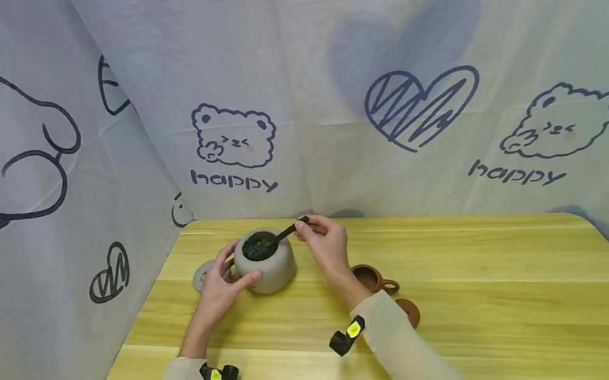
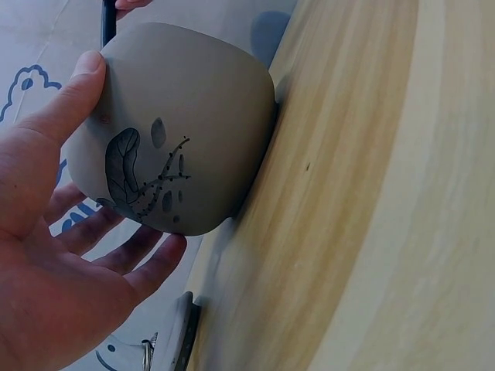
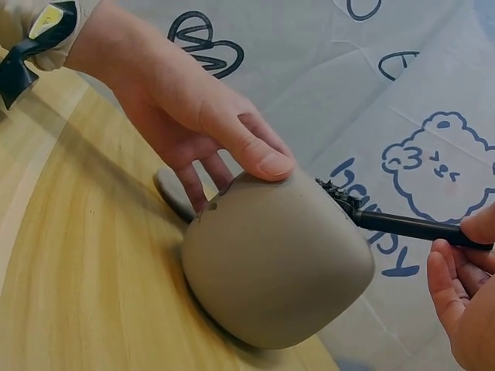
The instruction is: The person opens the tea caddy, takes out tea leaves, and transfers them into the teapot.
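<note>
A round grey jar (image 1: 282, 273) stands on the table, its open mouth showing dark leaves (image 1: 257, 248). My left hand (image 1: 220, 287) grips the jar's left side, thumb at the front; in the left wrist view the jar (image 2: 193, 100) bears a dark plant drawing. My right hand (image 1: 329, 246) pinches the end of a dark scoop (image 1: 289, 231), whose other end is at the jar's mouth. Dark leaves (image 3: 340, 195) lie on the scoop (image 3: 410, 226) at the rim in the right wrist view.
A grey lid (image 1: 199, 276) lies left of the jar, partly behind my left hand. Beside my right forearm are a brown clay pot with a handle (image 1: 390, 286) and a round brown lid (image 1: 411, 312), partly covered by the sleeve. A printed cloth (image 1: 330, 169) hangs behind the table.
</note>
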### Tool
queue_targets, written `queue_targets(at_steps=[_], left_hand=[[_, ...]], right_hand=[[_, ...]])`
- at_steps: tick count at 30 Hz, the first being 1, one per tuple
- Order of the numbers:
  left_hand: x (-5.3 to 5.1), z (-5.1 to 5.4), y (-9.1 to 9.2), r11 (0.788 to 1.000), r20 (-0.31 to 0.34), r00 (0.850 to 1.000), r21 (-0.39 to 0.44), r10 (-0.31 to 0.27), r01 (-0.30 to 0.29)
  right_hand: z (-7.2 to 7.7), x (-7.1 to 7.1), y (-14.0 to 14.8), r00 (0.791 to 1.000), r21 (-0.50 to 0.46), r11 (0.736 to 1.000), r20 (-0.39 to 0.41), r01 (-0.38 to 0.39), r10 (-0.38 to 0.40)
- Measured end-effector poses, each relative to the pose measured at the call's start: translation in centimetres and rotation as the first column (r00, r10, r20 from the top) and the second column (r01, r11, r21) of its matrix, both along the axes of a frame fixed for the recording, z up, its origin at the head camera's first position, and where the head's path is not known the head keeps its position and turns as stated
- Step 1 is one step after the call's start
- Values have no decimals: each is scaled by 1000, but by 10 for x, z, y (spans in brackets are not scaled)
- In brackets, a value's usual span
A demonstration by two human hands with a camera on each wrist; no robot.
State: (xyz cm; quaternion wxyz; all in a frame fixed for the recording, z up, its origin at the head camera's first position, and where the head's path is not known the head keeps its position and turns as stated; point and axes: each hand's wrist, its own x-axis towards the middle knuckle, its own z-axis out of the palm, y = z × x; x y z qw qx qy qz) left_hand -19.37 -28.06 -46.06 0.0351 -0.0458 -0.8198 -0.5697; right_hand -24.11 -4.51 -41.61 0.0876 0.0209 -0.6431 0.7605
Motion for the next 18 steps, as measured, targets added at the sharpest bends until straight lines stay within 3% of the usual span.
queue_targets(at_steps=[18], left_hand=[[0,0,0,1000,9,1000,-9,5,-5]], right_hand=[[17,5,25,999,-14,1000,-41,-16,15]])
